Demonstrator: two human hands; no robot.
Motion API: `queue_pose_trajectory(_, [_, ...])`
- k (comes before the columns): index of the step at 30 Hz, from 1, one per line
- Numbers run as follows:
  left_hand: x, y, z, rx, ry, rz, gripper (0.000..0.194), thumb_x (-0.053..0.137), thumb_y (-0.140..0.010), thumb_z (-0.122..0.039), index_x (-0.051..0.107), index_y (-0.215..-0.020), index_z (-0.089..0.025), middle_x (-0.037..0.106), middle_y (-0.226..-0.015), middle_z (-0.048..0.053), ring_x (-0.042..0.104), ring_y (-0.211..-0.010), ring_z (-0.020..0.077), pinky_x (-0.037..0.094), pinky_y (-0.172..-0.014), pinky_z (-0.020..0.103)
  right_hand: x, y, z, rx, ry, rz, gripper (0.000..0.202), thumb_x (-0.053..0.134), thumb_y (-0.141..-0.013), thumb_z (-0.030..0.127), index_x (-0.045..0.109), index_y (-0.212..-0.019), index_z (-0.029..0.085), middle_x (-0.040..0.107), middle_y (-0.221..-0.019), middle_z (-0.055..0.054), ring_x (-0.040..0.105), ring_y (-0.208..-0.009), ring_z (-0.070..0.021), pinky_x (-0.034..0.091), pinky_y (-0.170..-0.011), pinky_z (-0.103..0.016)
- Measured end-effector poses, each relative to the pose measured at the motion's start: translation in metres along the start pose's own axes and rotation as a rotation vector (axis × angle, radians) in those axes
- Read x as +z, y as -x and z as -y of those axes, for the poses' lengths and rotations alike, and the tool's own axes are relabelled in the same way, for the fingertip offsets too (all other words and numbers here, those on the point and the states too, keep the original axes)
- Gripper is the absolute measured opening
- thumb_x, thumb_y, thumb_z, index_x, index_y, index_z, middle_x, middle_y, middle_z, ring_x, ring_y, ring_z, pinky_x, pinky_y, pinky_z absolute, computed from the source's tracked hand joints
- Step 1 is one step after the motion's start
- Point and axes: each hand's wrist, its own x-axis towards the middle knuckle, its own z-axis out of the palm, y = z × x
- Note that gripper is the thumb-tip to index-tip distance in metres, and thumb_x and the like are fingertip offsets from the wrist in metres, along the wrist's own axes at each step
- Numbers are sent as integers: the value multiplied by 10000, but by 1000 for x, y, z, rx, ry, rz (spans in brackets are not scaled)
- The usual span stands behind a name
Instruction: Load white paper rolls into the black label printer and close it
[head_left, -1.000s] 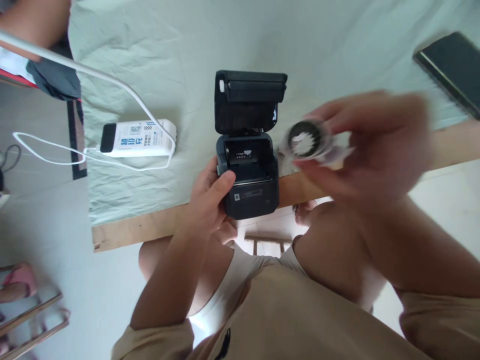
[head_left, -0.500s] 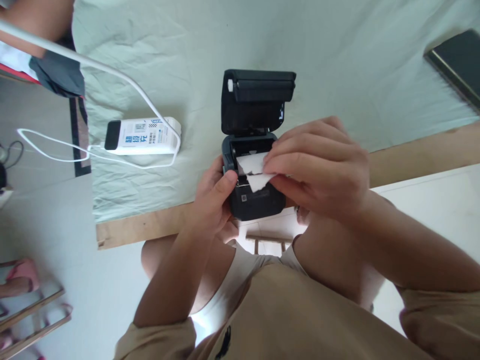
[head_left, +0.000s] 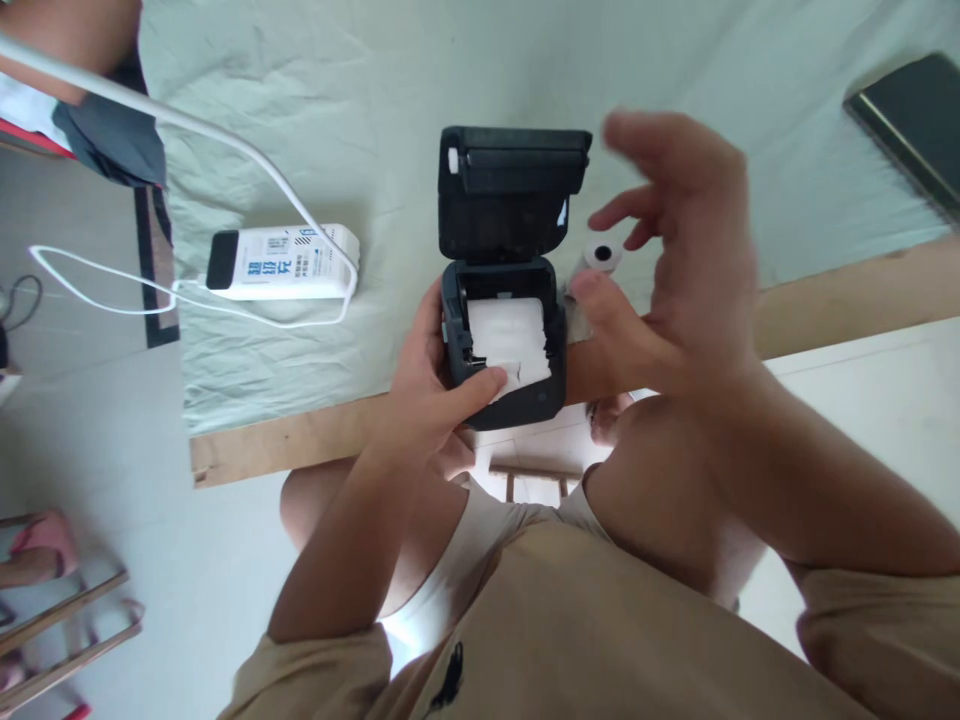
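Observation:
A small dark portable label printer [head_left: 544,400] sits at the table's front edge, its lid [head_left: 514,190] swung up and back. White paper [head_left: 508,328] with a torn end lies in its bay and over the front lip. My left hand [head_left: 431,390] grips the printer's left side, the thumb pressing the paper's end down. To the right of the printer, my right hand [head_left: 679,240] is raised, slightly blurred, with fingers apart and nothing in it. Behind its thumb, a small white paper roll [head_left: 602,252] with a dark core stands on the cloth, partly hidden.
A white power bank [head_left: 281,262] with a looped white cable [head_left: 255,155] lies on the left of the green cloth [head_left: 337,100]. At the far right is a dark flat object [head_left: 915,130]. Another person's arm [head_left: 82,40] shows at upper left. The table's wooden edge [head_left: 277,442] runs in front.
My right hand has let go of the paper and moved up and right, opening. My left thumb has shifted onto the paper's end. The small roll beside the printer now shows.

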Motion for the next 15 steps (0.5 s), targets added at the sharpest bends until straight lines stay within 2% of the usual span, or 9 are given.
queue_pose_trajectory(2, [-3,-1,3,28,-5,-14,719,891,-687,-220,616,-1351,-251,697,-1352,93,663,-1285,345,588,-1016,379,-2,1,2,87,-97,-4,431,556,-975,284,470,-1393,344,581,-1438,-53,629,-1294,-241,551,-865,-360])
queue_pose_trajectory(4, [-4,-1,4,43,-5,-27,643,891,-693,-226,647,-1286,-258,714,-1317,74,694,-1227,330,605,-978,369,-4,3,6,147,-191,-76,266,567,-985,305,572,-1250,324,677,-1137,-35,690,-1008,-193,525,-770,-333])
queue_pose_trajectory(6, [-4,-1,4,30,-2,-21,594,908,-683,-244,665,-1224,-257,717,-1316,67,688,-1241,331,603,-992,368,-6,5,11,181,-240,-78,42,623,-963,310,632,-967,269,624,-795,8,577,-680,-129,449,-630,-297])
queue_pose_trajectory(8, [-3,-1,4,19,14,-11,585,924,-680,-289,666,-1204,-258,708,-1339,72,662,-1291,340,595,-1019,372,-5,7,13,267,-241,65,284,690,-934,356,554,-720,228,522,-606,39,436,-535,-92,343,-524,-273])
queue_pose_trajectory(10, [-2,0,4,34,44,-6,568,916,-709,-370,667,-1207,-256,721,-1305,80,679,-1266,339,615,-983,370,-2,8,11,407,-230,239,468,723,-913,446,465,-602,210,459,-520,45,399,-495,-83,288,-487,-265])
queue_pose_trajectory(12, [-2,0,4,38,74,-7,518,886,-752,-431,684,-1188,-238,759,-1184,84,739,-1146,323,648,-879,350,2,8,7,497,-231,332,558,719,-898,527,422,-551,207,425,-485,38,399,-490,-90,270,-477,-267])
queue_pose_trajectory(15, [-2,-1,5,0,98,7,446,846,-810,-404,698,-1186,-213,786,-1053,81,785,-990,298,663,-776,333,9,8,0,506,-230,386,584,690,-902,535,391,-522,206,394,-467,34,364,-481,-87,252,-468,-268])
